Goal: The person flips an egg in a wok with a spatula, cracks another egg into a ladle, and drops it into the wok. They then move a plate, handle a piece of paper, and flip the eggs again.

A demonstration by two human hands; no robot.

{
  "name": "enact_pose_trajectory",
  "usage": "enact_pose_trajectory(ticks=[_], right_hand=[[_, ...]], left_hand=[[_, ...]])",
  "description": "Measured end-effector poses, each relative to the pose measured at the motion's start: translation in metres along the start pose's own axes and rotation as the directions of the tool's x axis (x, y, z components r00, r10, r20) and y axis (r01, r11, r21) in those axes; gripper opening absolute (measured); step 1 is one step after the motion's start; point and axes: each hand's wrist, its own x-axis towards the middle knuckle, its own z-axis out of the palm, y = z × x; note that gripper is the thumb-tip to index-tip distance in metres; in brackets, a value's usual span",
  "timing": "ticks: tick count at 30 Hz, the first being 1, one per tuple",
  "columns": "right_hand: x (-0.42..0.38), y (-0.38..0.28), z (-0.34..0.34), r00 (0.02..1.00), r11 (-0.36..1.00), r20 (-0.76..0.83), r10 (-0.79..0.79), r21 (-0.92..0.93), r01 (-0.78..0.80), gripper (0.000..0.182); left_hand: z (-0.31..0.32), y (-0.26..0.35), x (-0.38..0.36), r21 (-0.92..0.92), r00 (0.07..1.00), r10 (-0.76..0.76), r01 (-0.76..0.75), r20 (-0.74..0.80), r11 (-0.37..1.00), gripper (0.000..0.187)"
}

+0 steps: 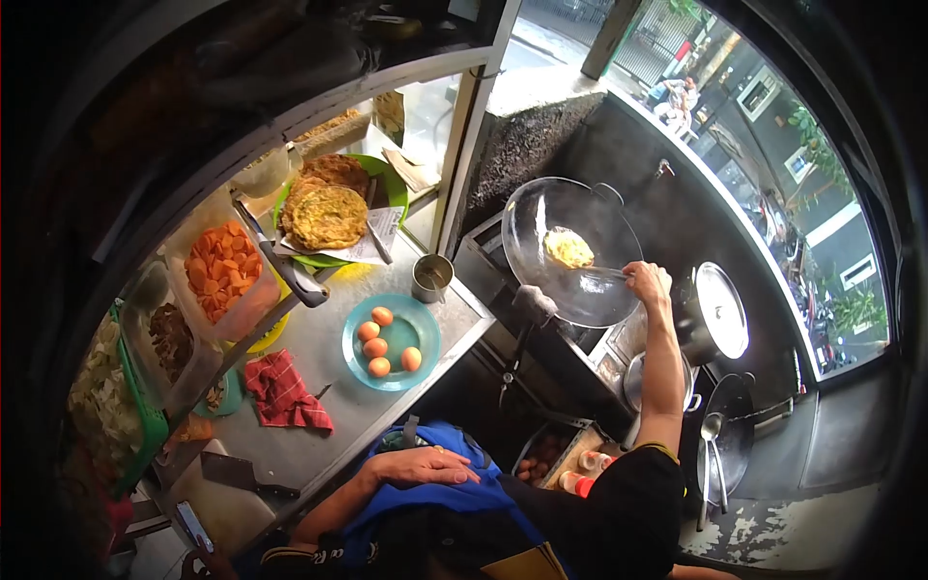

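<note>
My right hand (650, 284) is closed round the handle of a spatula (605, 273), which reaches into a large wok (522, 217) on the stove. At its tip, a yellow fried egg (567, 247) lies in the wok. My left hand (421, 466) lies flat against the blue apron (387, 512) at my front, fingers stretched out and holding nothing. On the counter nearby, a turquoise plate (394, 327) carries several brown eggs (377, 346). A metal mug (432, 278) stands beside the plate.
Omelettes (327, 215) are piled on a green plate (391, 184). Tubs hold cut carrots (222, 271) and dark meat pieces (169, 340). A red cloth (283, 389) and a cleaver (237, 474) lie on the counter. A lidded pot (720, 309) and second wok (727, 425) stand right.
</note>
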Motion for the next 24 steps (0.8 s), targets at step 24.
enact_pose_trajectory(ticks=[24], right_hand=[[0.013, -0.046, 0.012, 0.993, 0.998, -0.118, -0.03, -0.049, 0.024, 0.029]], left_hand=[[-0.001, 0.0, -0.002, -0.047, 1.0, -0.003, 0.003, 0.015, 0.999, 0.047]])
